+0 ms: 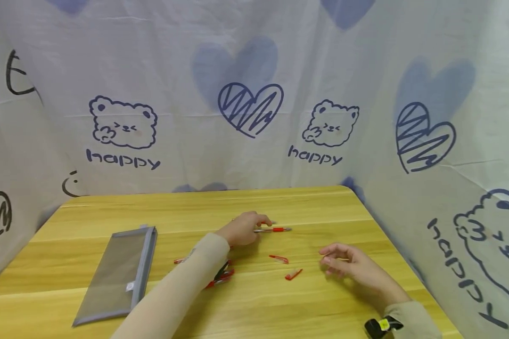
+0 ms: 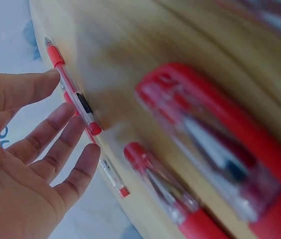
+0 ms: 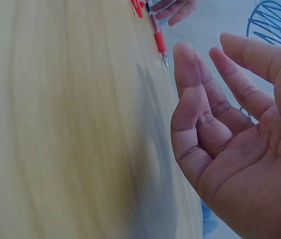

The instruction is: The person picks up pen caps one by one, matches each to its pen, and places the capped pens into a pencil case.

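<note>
My left hand reaches over the far middle of the table, its fingers loosely spread beside an uncapped red pen. In the left wrist view the thumb and fingertips overlap that clear-barrelled pen, with nothing enclosed in the palm. A second pen lies just beyond it, partly hidden by the hand. My right hand hovers over the right side, fingers loosely bent and holding nothing. Two red pen caps, one farther and one nearer, lie between the hands.
Several capped red pens lie in a pile partly hidden under the left forearm. A grey mesh zip pouch lies flat at the left of the wooden table. Patterned white cloth hangs behind and along both sides.
</note>
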`<move>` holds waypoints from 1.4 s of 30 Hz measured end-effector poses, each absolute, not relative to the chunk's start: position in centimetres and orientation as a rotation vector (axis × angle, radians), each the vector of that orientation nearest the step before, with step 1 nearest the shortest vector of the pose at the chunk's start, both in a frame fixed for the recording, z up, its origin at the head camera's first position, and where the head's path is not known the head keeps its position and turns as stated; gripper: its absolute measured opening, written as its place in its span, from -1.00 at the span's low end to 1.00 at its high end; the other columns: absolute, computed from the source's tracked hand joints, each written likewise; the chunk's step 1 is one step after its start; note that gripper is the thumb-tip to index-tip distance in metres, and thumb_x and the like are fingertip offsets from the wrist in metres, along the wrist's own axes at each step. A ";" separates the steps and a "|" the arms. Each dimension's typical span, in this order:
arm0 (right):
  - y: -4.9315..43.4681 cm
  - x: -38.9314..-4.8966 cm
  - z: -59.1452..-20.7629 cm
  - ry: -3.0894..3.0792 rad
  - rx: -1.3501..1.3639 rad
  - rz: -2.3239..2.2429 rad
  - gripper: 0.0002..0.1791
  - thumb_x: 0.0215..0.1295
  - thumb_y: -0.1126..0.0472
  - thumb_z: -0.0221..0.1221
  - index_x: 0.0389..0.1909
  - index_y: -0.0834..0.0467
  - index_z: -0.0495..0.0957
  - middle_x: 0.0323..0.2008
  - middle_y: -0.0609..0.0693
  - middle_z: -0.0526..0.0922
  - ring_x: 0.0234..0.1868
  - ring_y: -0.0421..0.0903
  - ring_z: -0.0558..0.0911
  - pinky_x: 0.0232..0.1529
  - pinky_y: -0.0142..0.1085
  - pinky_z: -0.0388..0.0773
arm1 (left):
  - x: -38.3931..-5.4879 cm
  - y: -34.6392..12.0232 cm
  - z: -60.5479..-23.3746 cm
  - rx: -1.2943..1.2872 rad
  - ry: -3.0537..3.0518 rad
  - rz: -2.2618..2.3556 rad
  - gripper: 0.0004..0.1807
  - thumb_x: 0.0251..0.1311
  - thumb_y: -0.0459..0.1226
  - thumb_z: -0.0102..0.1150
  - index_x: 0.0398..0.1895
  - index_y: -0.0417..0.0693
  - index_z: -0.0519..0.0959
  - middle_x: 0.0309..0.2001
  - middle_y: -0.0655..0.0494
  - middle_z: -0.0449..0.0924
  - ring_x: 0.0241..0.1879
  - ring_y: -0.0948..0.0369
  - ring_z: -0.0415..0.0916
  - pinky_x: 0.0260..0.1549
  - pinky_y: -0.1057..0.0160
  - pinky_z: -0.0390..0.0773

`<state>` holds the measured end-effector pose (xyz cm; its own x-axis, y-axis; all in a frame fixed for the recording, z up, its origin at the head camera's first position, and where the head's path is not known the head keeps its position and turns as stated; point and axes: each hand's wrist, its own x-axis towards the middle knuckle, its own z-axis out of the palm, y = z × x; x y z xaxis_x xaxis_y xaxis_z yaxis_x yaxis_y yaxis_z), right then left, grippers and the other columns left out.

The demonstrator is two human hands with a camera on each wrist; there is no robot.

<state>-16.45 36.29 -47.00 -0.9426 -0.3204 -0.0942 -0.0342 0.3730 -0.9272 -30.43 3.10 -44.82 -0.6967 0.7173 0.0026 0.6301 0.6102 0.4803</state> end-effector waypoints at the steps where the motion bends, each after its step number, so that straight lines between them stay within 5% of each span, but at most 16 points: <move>1: 36.4 -16.4 -47.0 2.384 -0.306 -1.591 -0.46 0.63 0.08 0.19 0.38 0.38 0.45 0.11 0.20 0.73 -0.09 -0.07 0.78 -0.23 -0.28 0.63 | -30.5 3.2 -44.8 1.120 2.643 0.675 -0.45 0.35 -0.56 0.22 0.38 -0.07 0.60 0.26 -0.18 0.63 0.26 -0.11 0.59 0.31 -0.12 0.58; 11: 37.1 -16.3 -47.1 2.417 -0.266 -1.578 -0.46 0.62 0.05 0.21 0.37 0.36 0.47 0.10 0.22 0.72 -0.12 -0.07 0.77 -0.25 -0.31 0.61 | -30.7 4.1 -44.8 1.155 2.632 0.644 -0.39 0.26 -0.67 0.07 0.30 -0.05 0.64 0.05 -0.13 0.70 0.03 -0.02 0.62 0.12 -0.03 0.64; 17: 37.3 -16.0 -47.1 2.387 -0.249 -1.612 -0.46 0.62 0.06 0.20 0.38 0.37 0.45 0.08 0.16 0.74 -0.11 -0.06 0.77 -0.25 -0.31 0.61 | -30.4 4.8 -44.6 1.173 2.598 0.631 -0.30 0.20 -0.75 -0.07 0.31 -0.08 0.64 0.05 -0.19 0.72 0.07 -0.04 0.66 0.16 -0.02 0.66; 42: 38.7 -15.3 -47.5 2.366 -0.253 -1.670 -0.47 0.63 0.11 0.19 0.39 0.40 0.43 0.09 0.19 0.74 -0.12 -0.08 0.77 -0.17 -0.25 0.69 | -29.8 7.5 -44.9 1.182 2.561 0.605 -0.32 0.22 -0.73 0.00 0.29 -0.02 0.68 -0.03 -0.09 0.73 -0.09 0.09 0.63 0.08 0.05 0.69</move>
